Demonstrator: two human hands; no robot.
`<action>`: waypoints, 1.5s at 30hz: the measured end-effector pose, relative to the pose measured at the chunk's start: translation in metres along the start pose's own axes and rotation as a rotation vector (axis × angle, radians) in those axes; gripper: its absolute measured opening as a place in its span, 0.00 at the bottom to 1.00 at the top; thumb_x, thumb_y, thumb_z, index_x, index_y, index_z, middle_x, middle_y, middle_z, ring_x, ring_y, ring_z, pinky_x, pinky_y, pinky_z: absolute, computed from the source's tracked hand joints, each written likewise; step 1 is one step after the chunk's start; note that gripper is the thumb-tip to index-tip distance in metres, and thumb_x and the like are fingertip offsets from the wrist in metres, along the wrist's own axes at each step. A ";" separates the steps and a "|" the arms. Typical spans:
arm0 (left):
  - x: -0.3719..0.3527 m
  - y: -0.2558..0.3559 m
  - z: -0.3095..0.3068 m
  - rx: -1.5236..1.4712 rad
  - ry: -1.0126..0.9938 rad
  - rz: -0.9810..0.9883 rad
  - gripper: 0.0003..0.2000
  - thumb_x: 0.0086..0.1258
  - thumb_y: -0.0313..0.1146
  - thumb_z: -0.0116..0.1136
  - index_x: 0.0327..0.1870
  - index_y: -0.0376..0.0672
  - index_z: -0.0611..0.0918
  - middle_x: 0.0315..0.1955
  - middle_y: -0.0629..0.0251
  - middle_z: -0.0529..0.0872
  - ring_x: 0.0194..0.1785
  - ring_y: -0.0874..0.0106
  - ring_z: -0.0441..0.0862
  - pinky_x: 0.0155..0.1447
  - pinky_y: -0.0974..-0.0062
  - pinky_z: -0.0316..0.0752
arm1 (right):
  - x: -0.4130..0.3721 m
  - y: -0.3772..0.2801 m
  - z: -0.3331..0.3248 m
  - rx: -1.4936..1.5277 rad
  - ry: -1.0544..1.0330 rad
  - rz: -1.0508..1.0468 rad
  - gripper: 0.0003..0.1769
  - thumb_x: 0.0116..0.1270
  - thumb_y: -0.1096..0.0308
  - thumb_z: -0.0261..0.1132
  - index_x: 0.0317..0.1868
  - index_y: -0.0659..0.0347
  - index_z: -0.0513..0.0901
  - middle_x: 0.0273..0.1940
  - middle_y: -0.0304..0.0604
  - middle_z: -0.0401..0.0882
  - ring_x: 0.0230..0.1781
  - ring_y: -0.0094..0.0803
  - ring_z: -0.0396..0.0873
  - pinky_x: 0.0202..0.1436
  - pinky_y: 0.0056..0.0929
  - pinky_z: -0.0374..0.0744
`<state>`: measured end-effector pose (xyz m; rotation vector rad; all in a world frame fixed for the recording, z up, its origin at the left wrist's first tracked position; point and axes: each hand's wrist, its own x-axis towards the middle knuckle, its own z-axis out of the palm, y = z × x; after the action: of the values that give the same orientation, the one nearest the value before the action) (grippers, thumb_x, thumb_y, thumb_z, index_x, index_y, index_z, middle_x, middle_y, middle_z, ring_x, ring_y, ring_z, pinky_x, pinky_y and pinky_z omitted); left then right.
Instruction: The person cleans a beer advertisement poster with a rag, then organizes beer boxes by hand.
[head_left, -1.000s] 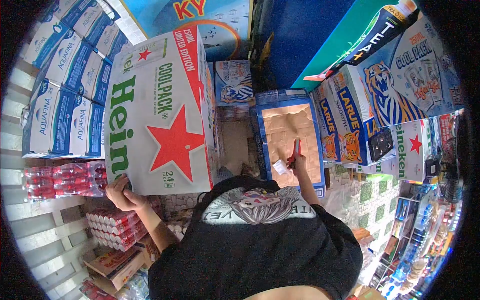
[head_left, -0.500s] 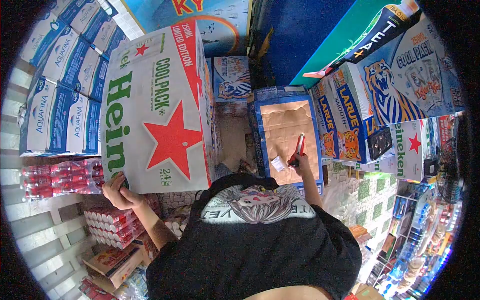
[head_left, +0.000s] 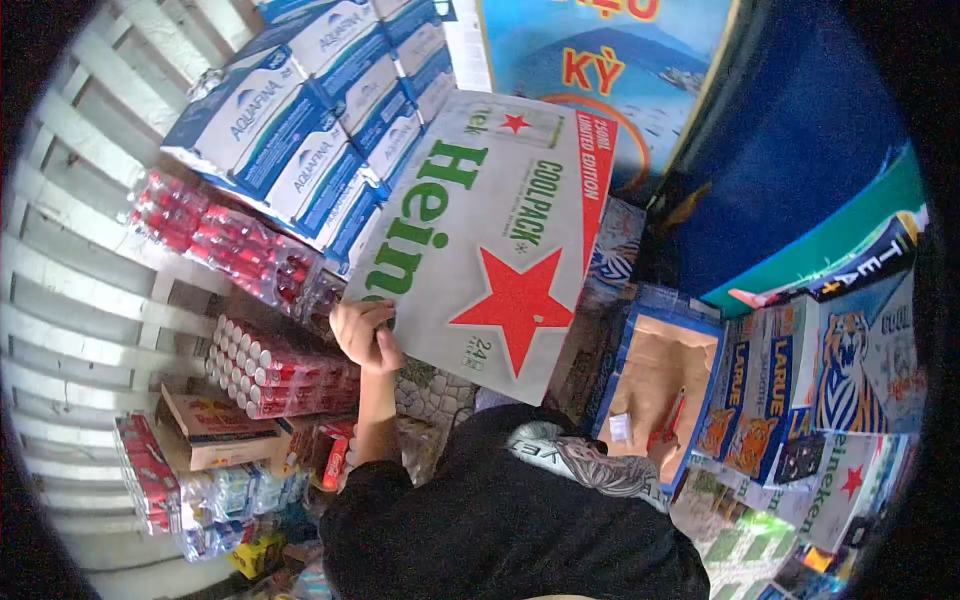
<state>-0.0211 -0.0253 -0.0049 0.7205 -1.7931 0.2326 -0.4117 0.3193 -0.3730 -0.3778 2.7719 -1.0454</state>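
A big white Heineken beer carton [head_left: 500, 250] with a red star stands tilted in front of me. My left hand [head_left: 365, 332] is at its lower left corner, fingers curled round the edge. To the right, a blue-edged carton [head_left: 655, 360] shows a bare brown cardboard top. On that top lie a slim red tool [head_left: 675, 420], which looks like a utility knife, and a small white piece [head_left: 620, 428]. My right hand is not visible; my shirt covers that side.
Aquafina cartons [head_left: 290, 120] are stacked at the upper left, above packs of red bottles [head_left: 220, 240]. Wrapped red cans [head_left: 280, 370] and an open brown box [head_left: 215, 425] sit lower left. Larue cartons [head_left: 760, 370] and a tiger-printed carton [head_left: 850, 370] stand at the right.
My view has swung left, so things appear shifted rightward. My right hand has let go of the red tool, which now lies on the brown cardboard, and has left view. The left hand stays on the Heineken carton.
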 end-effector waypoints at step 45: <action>0.306 -0.805 -0.010 0.737 -0.615 -0.441 0.29 0.56 0.55 0.40 0.54 0.47 0.64 0.50 0.51 0.68 0.54 0.52 0.63 0.56 0.64 0.58 | -0.104 -0.307 -0.028 1.369 -0.131 -0.336 0.18 0.58 0.54 0.45 0.43 0.55 0.69 0.46 0.36 0.66 0.51 0.35 0.59 0.57 0.40 0.55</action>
<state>0.3968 -0.7679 0.1231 1.8450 -2.0503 0.4105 -0.2632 0.1440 -0.1420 -0.6094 1.3276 -2.4595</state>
